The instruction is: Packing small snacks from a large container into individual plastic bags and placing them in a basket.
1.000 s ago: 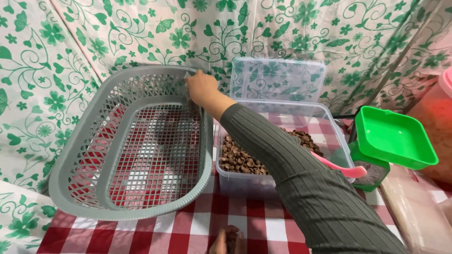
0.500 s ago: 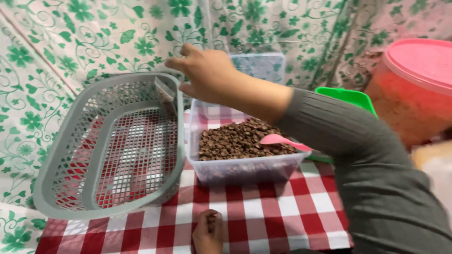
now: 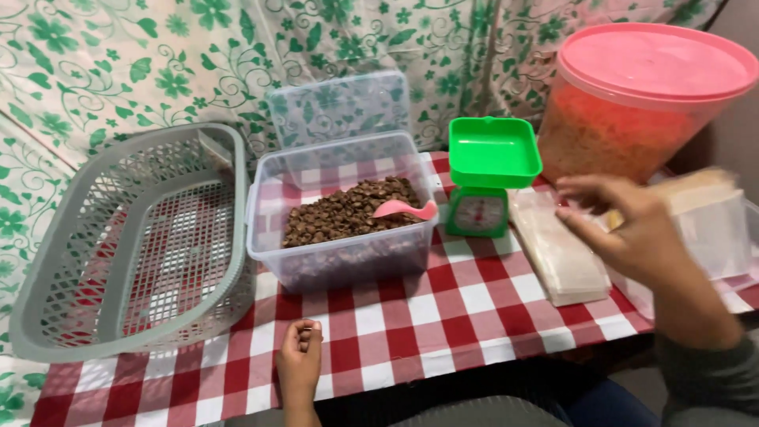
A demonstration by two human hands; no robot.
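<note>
My right hand [image 3: 624, 225] hovers at the right with its fingers apart, just above a stack of clear plastic bags [image 3: 557, 249]. A blurred pale thing [image 3: 700, 190] lies right behind it; I cannot tell whether they touch. My left hand [image 3: 299, 356] rests on the red-and-white checked cloth [image 3: 474, 308] at the front edge, fingers curled. Beyond it stands a clear tub [image 3: 340, 265] of small brown pieces with a pink scoop [image 3: 403, 209] lying on them.
A grey mesh basket [image 3: 237, 237] lies at the left. The tub's clear lid [image 3: 340, 107] leans against the floral backdrop. A green kitchen scale [image 3: 490, 170] stands right of the tub. A large pink-lidded jar [image 3: 648, 95] fills the back right. A clear container [image 3: 715, 237] sits at the right edge.
My right hand has left the basket's far rim and swung across to the right, over the stack of bags. The view has turned right. My left hand stays at the front edge.
</note>
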